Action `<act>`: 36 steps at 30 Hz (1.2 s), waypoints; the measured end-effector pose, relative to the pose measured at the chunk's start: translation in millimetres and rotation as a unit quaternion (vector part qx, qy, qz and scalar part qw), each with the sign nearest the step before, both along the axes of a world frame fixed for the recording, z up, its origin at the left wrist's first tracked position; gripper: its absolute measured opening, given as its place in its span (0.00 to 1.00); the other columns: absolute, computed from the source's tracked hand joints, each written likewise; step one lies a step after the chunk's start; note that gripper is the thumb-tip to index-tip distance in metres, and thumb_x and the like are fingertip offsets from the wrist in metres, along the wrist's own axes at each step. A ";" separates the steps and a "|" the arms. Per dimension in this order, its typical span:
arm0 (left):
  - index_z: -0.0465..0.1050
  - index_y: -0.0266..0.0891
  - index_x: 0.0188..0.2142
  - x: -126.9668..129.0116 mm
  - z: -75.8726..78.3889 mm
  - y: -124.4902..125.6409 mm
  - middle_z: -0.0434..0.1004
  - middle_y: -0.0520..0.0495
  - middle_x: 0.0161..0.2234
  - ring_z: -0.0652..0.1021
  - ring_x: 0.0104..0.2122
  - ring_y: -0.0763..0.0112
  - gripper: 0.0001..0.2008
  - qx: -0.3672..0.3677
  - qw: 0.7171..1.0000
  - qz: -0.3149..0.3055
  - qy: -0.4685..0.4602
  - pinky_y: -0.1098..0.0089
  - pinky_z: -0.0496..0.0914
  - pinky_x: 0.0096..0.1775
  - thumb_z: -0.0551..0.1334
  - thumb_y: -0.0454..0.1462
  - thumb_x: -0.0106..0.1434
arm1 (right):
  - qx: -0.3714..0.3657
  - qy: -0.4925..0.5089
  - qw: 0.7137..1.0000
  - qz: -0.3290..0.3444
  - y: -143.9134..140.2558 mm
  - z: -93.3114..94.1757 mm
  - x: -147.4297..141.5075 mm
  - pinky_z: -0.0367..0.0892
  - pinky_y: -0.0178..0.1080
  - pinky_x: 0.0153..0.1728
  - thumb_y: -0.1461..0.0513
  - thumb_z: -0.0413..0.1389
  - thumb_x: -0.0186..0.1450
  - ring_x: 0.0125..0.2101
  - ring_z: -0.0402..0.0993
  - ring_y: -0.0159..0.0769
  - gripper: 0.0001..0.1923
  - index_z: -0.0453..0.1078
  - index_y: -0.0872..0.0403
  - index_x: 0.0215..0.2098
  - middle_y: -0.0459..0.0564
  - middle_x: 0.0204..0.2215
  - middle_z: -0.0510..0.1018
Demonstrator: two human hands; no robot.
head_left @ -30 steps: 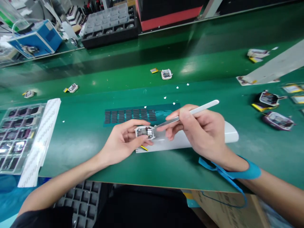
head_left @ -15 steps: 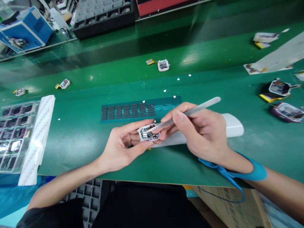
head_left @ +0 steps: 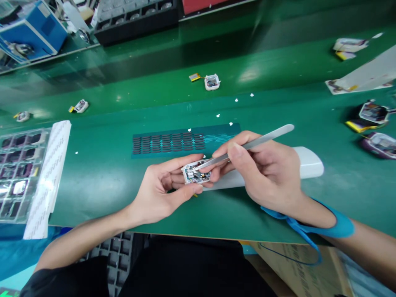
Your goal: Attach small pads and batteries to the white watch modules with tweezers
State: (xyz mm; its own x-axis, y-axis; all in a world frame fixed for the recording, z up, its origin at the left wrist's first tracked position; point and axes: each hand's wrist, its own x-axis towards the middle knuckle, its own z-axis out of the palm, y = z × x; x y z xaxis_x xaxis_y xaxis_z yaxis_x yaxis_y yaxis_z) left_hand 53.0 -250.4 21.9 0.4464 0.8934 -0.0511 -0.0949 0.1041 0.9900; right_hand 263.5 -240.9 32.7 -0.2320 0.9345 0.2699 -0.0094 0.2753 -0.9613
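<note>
Between the thumb and fingers of my left hand (head_left: 165, 185) is a small white device housing (head_left: 189, 175), its open side up and a circuit board showing inside. My right hand (head_left: 266, 173) is closed around metal tweezers (head_left: 269, 135), held slantwise like a pen. Their tips reach into the housing over the board; whether they pinch anything is too small to see. Some right fingertips rest against the housing's right end. A bit of yellow shows beneath the housing. Under my right hand lies a smooth white curved piece (head_left: 311, 163), partly covered.
Behind my hands lies a teal sheet (head_left: 168, 143) of dark strips, with small white bits around it. A similar housing with a battery (head_left: 212, 82) sits farther back. A clear tray (head_left: 21, 177) stands left; a white post (head_left: 365, 72) and dark housings (head_left: 373, 113) are at right.
The whole view has shifted slightly. Both hands keep the same grip, and the tweezer tips are still inside the housing.
</note>
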 end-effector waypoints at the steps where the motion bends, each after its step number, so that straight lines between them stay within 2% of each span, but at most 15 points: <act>1: 0.77 0.36 0.60 0.1 0.0 -0.2 0.88 0.42 0.48 0.88 0.44 0.59 0.24 -0.001 1.000 -0.001 -0.001 0.67 0.86 0.44 0.73 0.34 0.65 | 0.003 -0.004 1.000 -0.003 -0.1 0.1 0.1 0.82 0.34 0.28 0.50 0.56 0.78 0.26 0.82 0.32 0.16 0.74 0.49 0.36 0.46 0.31 0.84; 5: 0.76 0.36 0.61 -0.9 0.4 -0.8 0.88 0.43 0.46 0.89 0.42 0.62 0.24 -0.001 1.000 -0.002 -0.007 0.67 0.86 0.45 0.72 0.33 0.66 | 0.031 -0.017 0.999 -0.013 0.0 -1.1 -0.1 0.81 0.34 0.27 0.52 0.55 0.78 0.26 0.82 0.32 0.15 0.74 0.50 0.37 0.47 0.32 0.83; 9: 0.78 0.37 0.59 -1.3 0.8 0.1 0.88 0.42 0.48 0.89 0.42 0.59 0.21 -0.002 1.000 0.003 -0.010 0.63 0.86 0.46 0.72 0.38 0.68 | 0.070 -0.061 0.995 -0.036 0.3 -2.9 0.0 0.80 0.34 0.26 0.53 0.54 0.79 0.26 0.82 0.32 0.16 0.75 0.50 0.36 0.48 0.34 0.83; 11: 0.79 0.37 0.57 -0.5 -0.1 0.8 0.88 0.41 0.48 0.89 0.42 0.58 0.20 -0.005 1.000 0.005 -0.010 0.64 0.87 0.43 0.70 0.41 0.69 | 0.107 -0.105 0.988 -0.041 0.0 -1.6 2.4 0.80 0.36 0.27 0.55 0.53 0.79 0.26 0.82 0.33 0.16 0.76 0.49 0.36 0.48 0.33 0.83; 15: 0.78 0.34 0.57 -0.1 -0.9 2.2 0.89 0.42 0.36 0.87 0.30 0.63 0.19 -0.024 0.999 -0.009 0.030 0.69 0.84 0.30 0.68 0.43 0.71 | 0.197 -0.214 0.956 -0.026 -1.1 7.7 14.2 0.80 0.40 0.33 0.56 0.57 0.76 0.31 0.84 0.38 0.11 0.78 0.44 0.36 0.47 0.34 0.86; 18: 0.79 0.33 0.53 -5.5 6.4 8.2 0.86 0.44 0.30 0.84 0.24 0.68 0.18 -0.009 0.998 -0.016 0.056 0.71 0.81 0.27 0.67 0.45 0.71 | 0.257 -0.253 0.929 -0.080 2.3 14.5 23.2 0.79 0.43 0.37 0.58 0.58 0.75 0.35 0.85 0.41 0.07 0.80 0.40 0.42 0.44 0.38 0.87; 21: 0.79 0.34 0.46 -15.6 17.9 25.0 0.85 0.43 0.31 0.83 0.25 0.68 0.16 0.044 0.997 0.001 0.058 0.72 0.78 0.26 0.67 0.47 0.71 | 0.271 -0.288 0.911 -0.115 14.4 12.4 27.6 0.78 0.46 0.42 0.58 0.57 0.76 0.39 0.84 0.43 0.09 0.81 0.41 0.45 0.43 0.42 0.87; 24: 0.75 0.35 0.43 -22.3 21.4 50.1 0.84 0.45 0.31 0.80 0.23 0.72 0.15 0.129 0.986 0.022 0.101 0.74 0.72 0.23 0.65 0.47 0.73 | 0.240 -0.315 0.915 -0.077 32.2 1.4 30.0 0.77 0.50 0.47 0.56 0.57 0.76 0.42 0.84 0.46 0.10 0.82 0.44 0.46 0.44 0.44 0.87; 27: 0.74 0.36 0.42 -20.8 12.2 72.7 0.82 0.47 0.31 0.77 0.24 0.74 0.11 0.272 0.939 0.027 0.210 0.74 0.70 0.27 0.60 0.43 0.76 | 0.212 -0.311 0.925 -0.057 46.7 -10.3 32.5 0.77 0.49 0.49 0.55 0.56 0.76 0.43 0.84 0.46 0.11 0.83 0.45 0.45 0.45 0.45 0.86; 30: 0.74 0.37 0.44 -15.7 -1.5 85.2 0.84 0.46 0.35 0.80 0.30 0.72 0.09 0.373 0.879 -0.002 0.297 0.73 0.72 0.36 0.56 0.38 0.76 | 0.189 -0.288 0.937 -0.065 54.6 -16.9 34.4 0.77 0.48 0.48 0.54 0.56 0.76 0.44 0.84 0.46 0.16 0.82 0.47 0.34 0.47 0.45 0.87; 33: 0.74 0.37 0.48 -12.9 -11.6 88.6 0.86 0.42 0.45 0.83 0.37 0.70 0.12 0.386 0.870 -0.034 0.306 0.73 0.74 0.41 0.54 0.38 0.77 | 0.160 -0.260 0.949 -0.077 58.9 -20.1 35.2 0.78 0.46 0.43 0.51 0.57 0.75 0.42 0.84 0.46 0.21 0.78 0.49 0.26 0.50 0.42 0.87; 36: 0.75 0.38 0.51 -12.1 -17.6 88.1 0.84 0.40 0.55 0.85 0.41 0.69 0.13 0.387 0.867 -0.058 0.308 0.73 0.75 0.43 0.53 0.39 0.79 | 0.144 -0.252 0.953 -0.091 61.7 -22.4 34.6 0.77 0.44 0.38 0.51 0.59 0.74 0.40 0.84 0.45 0.20 0.79 0.50 0.28 0.51 0.42 0.87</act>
